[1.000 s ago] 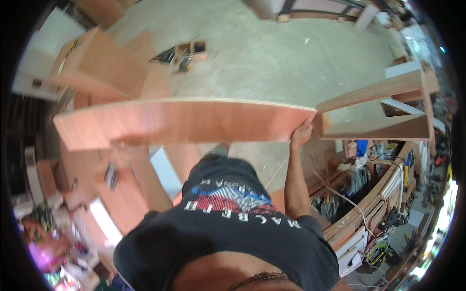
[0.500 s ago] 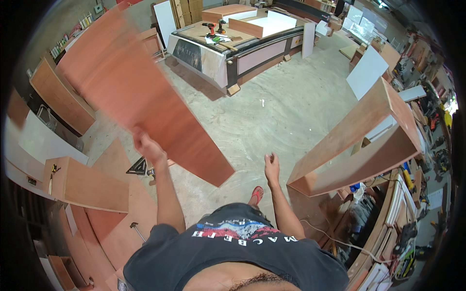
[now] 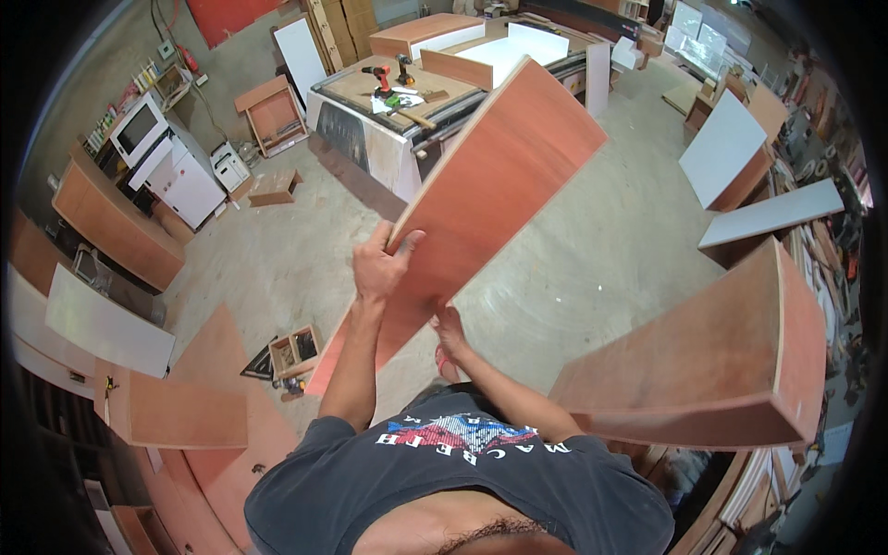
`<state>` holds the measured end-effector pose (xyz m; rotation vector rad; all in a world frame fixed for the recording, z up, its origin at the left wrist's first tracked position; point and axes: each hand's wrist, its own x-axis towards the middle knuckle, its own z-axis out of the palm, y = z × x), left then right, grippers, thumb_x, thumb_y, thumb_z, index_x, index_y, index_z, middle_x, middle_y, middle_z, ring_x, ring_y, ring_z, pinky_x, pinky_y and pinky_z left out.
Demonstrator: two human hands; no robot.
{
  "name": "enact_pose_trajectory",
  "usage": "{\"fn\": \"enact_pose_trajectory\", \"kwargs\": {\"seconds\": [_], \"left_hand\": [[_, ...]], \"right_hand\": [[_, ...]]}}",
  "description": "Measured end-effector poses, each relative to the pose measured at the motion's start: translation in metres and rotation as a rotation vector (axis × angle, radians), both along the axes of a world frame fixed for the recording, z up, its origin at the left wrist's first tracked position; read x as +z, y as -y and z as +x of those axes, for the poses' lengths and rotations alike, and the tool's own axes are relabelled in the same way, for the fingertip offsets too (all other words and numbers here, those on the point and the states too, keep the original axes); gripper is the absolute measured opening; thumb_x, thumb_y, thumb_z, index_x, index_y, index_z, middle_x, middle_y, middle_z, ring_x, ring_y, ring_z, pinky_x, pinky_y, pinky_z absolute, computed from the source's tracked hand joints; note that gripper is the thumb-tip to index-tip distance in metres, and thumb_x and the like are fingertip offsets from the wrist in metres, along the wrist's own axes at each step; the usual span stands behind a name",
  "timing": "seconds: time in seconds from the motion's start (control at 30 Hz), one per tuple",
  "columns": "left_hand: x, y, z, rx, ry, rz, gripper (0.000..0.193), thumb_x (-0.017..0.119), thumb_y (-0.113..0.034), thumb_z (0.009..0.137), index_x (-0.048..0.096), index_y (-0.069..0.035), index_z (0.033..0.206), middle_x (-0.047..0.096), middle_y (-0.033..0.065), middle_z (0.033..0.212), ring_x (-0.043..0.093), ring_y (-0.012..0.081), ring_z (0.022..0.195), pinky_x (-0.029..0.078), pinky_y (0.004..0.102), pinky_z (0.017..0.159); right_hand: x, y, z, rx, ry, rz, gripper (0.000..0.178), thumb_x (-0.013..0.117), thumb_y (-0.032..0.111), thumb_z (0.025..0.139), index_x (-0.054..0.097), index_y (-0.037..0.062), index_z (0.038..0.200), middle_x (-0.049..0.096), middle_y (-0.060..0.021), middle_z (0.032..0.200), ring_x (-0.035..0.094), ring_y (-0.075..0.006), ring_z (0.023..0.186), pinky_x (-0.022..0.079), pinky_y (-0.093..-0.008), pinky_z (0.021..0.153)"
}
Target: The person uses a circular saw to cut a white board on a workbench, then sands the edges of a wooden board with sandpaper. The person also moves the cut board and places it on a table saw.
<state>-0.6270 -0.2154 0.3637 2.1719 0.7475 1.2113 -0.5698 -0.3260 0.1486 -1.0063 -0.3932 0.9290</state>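
Observation:
A long reddish-brown wooden panel [image 3: 504,166] stands slantwise before me, its far end up to the right and its near end down to the left. My left hand [image 3: 381,266] grips its left edge, thumb lying over the broad face. Lower down, my right hand [image 3: 450,331] is closed at the panel's right edge; some of its fingers are hidden behind the wood. The panel covers part of the workbench behind it.
A workbench [image 3: 356,120] with a red drill [image 3: 379,81] and boards stands ahead. A large wooden box [image 3: 684,361] is close on my right. Cabinet pieces [image 3: 185,412] and a small tool tray [image 3: 294,351] lie at left. White boards [image 3: 726,153] lean at far right.
The panel has swung from the left to the front, its far end now pointing right. My right hand, formerly free, has come to the panel's edge. The view has shifted.

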Motion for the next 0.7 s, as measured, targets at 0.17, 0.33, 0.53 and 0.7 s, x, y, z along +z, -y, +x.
{"fn": "enact_pose_trajectory", "kwargs": {"seconds": [0.17,0.33,0.53,0.7], "left_hand": [[-0.01,-0.064,0.123,-0.073,-0.071,-0.05,0.052,0.08,-0.052,0.089,0.062,-0.004,0.085,0.059,0.0159,0.061,0.054,0.0318,0.05,0.045,0.0425,0.053],[0.02,-0.112,0.255,-0.282,-0.148,-0.106,0.052,0.079,-0.049,0.09,0.063,-0.001,0.101,0.067,0.0222,0.077,0.065,0.039,0.069,0.05,0.0452,0.062],[0.003,-0.162,0.359,-0.836,-0.328,-0.198,0.069,0.08,-0.048,0.089,0.057,-0.003,0.136,0.072,0.0209,0.117,0.071,0.0346,0.106,0.054,0.0426,0.091],[-0.102,-0.241,0.398,-0.844,-0.779,-0.137,0.067,0.079,-0.049,0.088,0.059,-0.011,0.139,0.073,0.0245,0.112,0.071,0.0401,0.107,0.055,0.0463,0.091]], "right_hand": [[0.022,-0.072,0.081,-0.248,-0.277,0.163,0.086,0.067,0.061,0.097,0.046,-0.0027,0.15,0.049,-0.0094,0.153,0.043,-0.0217,0.142,0.032,-0.0385,0.121],[0.07,-0.124,0.211,-0.35,-0.338,0.181,0.094,0.065,0.071,0.091,0.045,0.003,0.152,0.048,-0.0085,0.157,0.042,-0.0251,0.146,0.031,-0.0425,0.123],[0.079,-0.134,0.375,-0.613,-0.316,0.318,0.088,0.058,0.08,0.089,0.051,0.0138,0.147,0.058,-0.0048,0.143,0.051,-0.0244,0.135,0.04,-0.0447,0.115],[0.025,-0.148,0.524,-0.698,-0.493,0.331,0.082,0.06,0.091,0.077,0.066,0.016,0.111,0.068,-0.0024,0.104,0.062,-0.0243,0.107,0.049,-0.0447,0.097]]}}
